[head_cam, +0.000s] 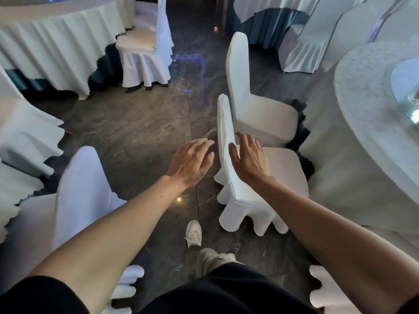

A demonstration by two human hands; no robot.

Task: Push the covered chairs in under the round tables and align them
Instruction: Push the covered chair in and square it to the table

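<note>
Dark marble floor all around, with white-draped round tables ringing it. Landmark is the nearest covered chair, seat tucked toward the round tabletop on its far side. Right hand lies flat and open on the seat side of the chair's backrest, thumb against it. Left hand hovers open just off the back side, not touching. Second covered chair stands right behind it.
</note>
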